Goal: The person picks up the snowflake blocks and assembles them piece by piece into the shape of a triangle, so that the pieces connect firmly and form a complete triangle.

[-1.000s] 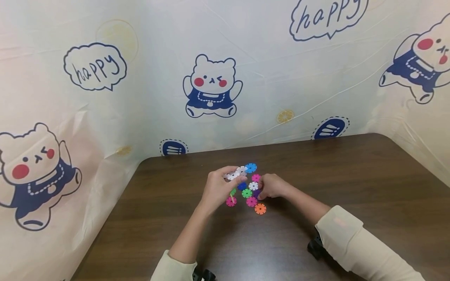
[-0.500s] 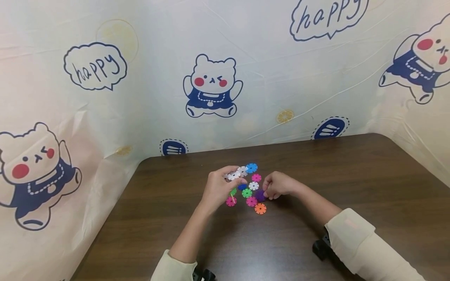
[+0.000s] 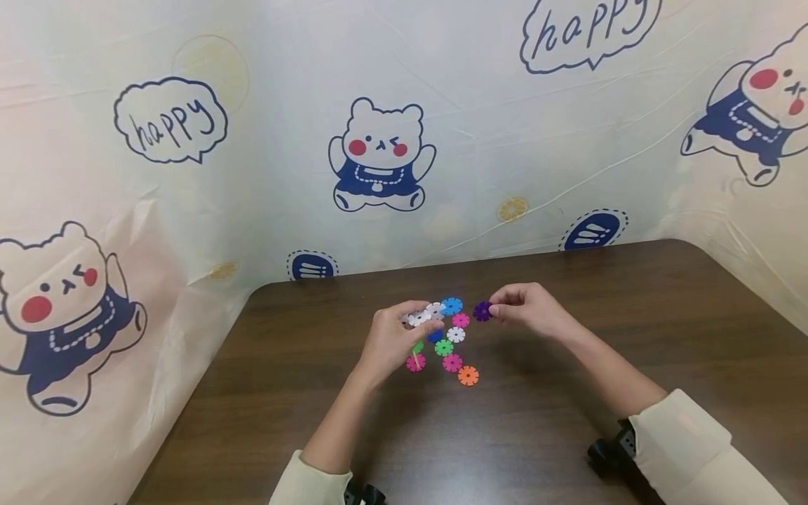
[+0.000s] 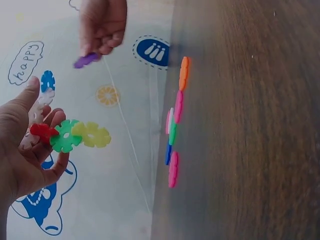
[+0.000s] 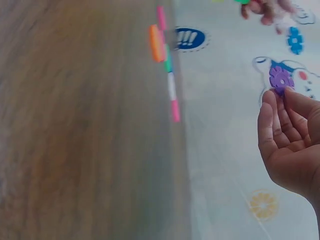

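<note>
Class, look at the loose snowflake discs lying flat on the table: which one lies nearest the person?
The orange disc. It sits at the near edge of the cluster, closer to the person than the two pink discs just beyond it.

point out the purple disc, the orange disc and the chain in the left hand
purple disc (image 3: 482, 311), head view, its flat face
orange disc (image 3: 468, 375), head view, its centre
chain (image 4: 66, 136), left wrist view, its green piece

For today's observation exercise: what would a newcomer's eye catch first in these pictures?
The right hand pinches a purple disc above the table. The left hand holds a chain of discs, with loose discs on the table between the hands.
</note>
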Available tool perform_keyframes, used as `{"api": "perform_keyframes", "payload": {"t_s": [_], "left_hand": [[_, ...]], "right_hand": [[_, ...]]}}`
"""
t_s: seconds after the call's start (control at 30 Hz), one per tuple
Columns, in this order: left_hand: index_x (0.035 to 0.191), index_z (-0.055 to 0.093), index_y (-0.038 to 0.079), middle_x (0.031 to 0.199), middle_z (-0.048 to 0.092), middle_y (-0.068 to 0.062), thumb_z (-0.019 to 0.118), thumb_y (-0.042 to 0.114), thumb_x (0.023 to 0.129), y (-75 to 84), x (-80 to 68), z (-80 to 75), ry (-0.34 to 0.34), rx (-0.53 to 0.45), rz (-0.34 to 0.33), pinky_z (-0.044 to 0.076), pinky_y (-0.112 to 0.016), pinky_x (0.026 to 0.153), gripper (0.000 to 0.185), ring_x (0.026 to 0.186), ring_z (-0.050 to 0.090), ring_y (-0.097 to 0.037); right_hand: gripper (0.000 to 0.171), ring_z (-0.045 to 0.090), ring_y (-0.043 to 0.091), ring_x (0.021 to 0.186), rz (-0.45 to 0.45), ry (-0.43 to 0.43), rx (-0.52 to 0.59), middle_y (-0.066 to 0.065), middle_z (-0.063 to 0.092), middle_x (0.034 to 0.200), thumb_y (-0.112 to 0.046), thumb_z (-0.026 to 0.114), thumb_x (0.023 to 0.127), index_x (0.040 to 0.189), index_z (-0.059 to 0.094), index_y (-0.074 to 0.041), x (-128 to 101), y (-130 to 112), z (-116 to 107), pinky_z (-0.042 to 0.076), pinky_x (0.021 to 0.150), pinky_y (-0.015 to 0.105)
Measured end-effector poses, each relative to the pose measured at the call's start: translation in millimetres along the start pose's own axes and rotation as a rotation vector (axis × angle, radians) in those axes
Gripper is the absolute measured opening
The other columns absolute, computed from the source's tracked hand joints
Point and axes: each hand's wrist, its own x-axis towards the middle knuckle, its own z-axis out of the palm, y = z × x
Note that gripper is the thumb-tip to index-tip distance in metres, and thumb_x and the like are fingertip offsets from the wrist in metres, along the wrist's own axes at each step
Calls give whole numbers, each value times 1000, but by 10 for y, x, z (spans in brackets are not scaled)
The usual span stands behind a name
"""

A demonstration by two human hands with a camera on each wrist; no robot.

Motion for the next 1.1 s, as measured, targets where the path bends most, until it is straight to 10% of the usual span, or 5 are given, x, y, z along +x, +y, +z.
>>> {"api": "perform_keyframes", "payload": {"t_s": [0.3, 1.1], "left_hand": [[104, 73, 8, 101, 70, -5, 72, 32, 84, -23, 1, 32, -19, 15, 45, 54, -25, 64, 31, 75, 65, -11], [98, 74, 4, 93, 71, -6, 74, 26, 83, -15, -21, 48, -38, -26, 52, 54, -26, 63, 26, 76, 63, -15]], "right_hand": [[16, 61, 18, 75, -73, 76, 73, 14, 65, 88, -6, 64, 89, 100, 64, 7, -85, -162, 45, 53, 70, 26], [12, 62, 27, 80, -89, 90, 7, 12, 66, 90, -6, 66, 87, 97, 69, 2, -93, -174, 182, 54, 75, 37]]}}
